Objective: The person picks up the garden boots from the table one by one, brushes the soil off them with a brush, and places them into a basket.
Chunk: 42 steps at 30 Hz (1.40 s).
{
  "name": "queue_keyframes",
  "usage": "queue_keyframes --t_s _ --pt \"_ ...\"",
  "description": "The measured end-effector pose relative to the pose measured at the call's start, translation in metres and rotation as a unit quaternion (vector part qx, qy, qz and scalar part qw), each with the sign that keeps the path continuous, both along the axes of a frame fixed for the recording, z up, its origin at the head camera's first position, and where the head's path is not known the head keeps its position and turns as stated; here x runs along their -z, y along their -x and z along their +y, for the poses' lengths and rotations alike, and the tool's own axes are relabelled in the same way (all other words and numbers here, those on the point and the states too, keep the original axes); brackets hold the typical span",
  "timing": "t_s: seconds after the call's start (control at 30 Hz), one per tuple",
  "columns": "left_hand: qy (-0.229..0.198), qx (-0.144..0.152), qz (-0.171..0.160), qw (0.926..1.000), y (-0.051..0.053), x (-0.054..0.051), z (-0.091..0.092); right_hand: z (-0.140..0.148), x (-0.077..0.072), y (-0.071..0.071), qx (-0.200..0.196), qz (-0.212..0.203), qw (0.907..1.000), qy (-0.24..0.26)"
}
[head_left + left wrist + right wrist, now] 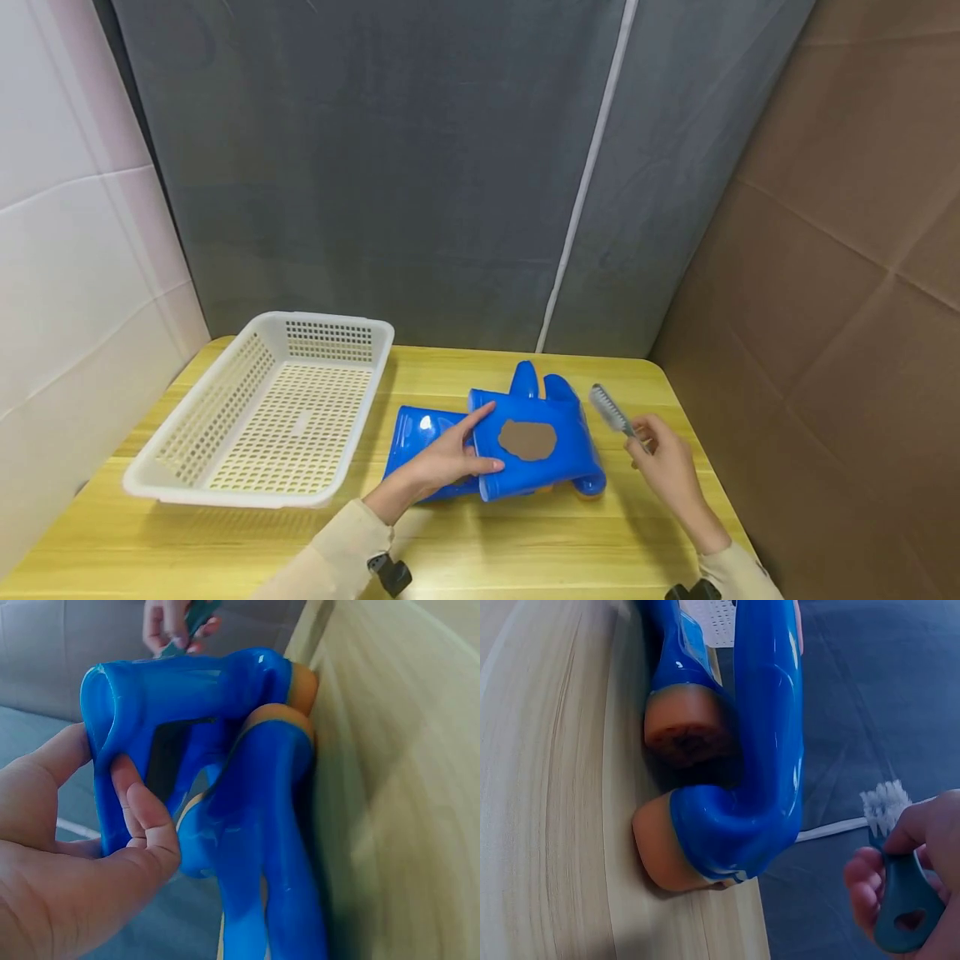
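A blue rain boot point(577, 442) with a flat brown patch point(527, 440) on its shaft lies on its side, partly over a second blue rain boot point(420, 433). Orange soles show on both boots in the right wrist view. My left hand point(446, 458) grips the upper boot at its shaft opening, with fingers on either side of the rim in the left wrist view. To the right of the boots, my right hand point(663, 462) holds a scrubbing brush point(904, 900) by its teal handle. The brush's white bristles point(885, 806) are apart from the boot.
A white perforated plastic basket point(352, 442) stands on the left of the yellow wooden table point(525, 550). Behind the table hangs a dark grey curtain point(375, 167) with a pale strip. A brown cloth wall point(840, 292) borders the right side, a white one point(75, 250) the left.
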<state>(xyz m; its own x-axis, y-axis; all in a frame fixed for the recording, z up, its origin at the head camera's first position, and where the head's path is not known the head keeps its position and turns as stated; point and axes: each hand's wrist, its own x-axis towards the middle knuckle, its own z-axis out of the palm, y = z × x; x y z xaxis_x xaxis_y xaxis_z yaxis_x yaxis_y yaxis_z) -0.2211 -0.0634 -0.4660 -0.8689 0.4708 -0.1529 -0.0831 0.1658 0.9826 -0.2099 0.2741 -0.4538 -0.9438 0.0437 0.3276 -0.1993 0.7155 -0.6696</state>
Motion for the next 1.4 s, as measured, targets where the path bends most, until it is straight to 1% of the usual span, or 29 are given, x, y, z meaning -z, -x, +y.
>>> queue_keyframes --t_s 0.1,0.2,0.27,0.4,0.47,0.7,0.83,0.93,1.03,1.2,1.4 --pt "0.031 -0.007 0.028 0.9991 -0.004 0.003 0.004 -0.003 0.001 0.001 -0.020 0.005 0.9998 0.002" --pt "0.068 -0.019 0.054 0.9961 -0.009 0.006 0.007 -0.005 0.004 0.003 -0.034 0.006 0.9994 -0.001" --pt "0.078 -0.022 0.066 0.9945 -0.012 0.008 0.009 -0.005 0.006 0.004 -0.042 0.005 0.9991 -0.008" --pt "0.058 -0.016 0.070 0.9958 -0.015 0.012 0.011 -0.006 0.009 0.006 -0.062 0.003 0.9979 -0.021" --pt "0.048 -0.010 0.064 0.9967 -0.017 0.015 0.012 -0.006 0.011 0.008 -0.070 0.002 0.9971 -0.030" --pt "0.049 -0.004 0.059 0.9971 -0.021 0.024 0.013 -0.007 0.015 0.011 -0.108 0.014 0.9921 -0.062" --pt "0.049 -0.001 0.056 0.9972 -0.020 0.028 0.010 -0.008 0.018 0.013 -0.124 0.016 0.9897 -0.070" --pt "0.050 0.005 0.062 0.9968 -0.020 0.030 0.009 -0.007 0.020 0.015 -0.141 0.020 0.9872 -0.073" --pt "0.051 0.008 0.066 0.9965 -0.019 0.031 0.007 -0.006 0.022 0.018 -0.156 0.032 0.9835 -0.086" --pt "0.047 0.013 0.067 0.9966 -0.018 0.033 0.004 -0.005 0.023 0.025 -0.162 0.044 0.9774 -0.128" --pt "0.047 0.022 0.074 0.9959 -0.016 0.035 0.000 -0.005 0.024 0.031 -0.170 0.051 0.9719 -0.154"
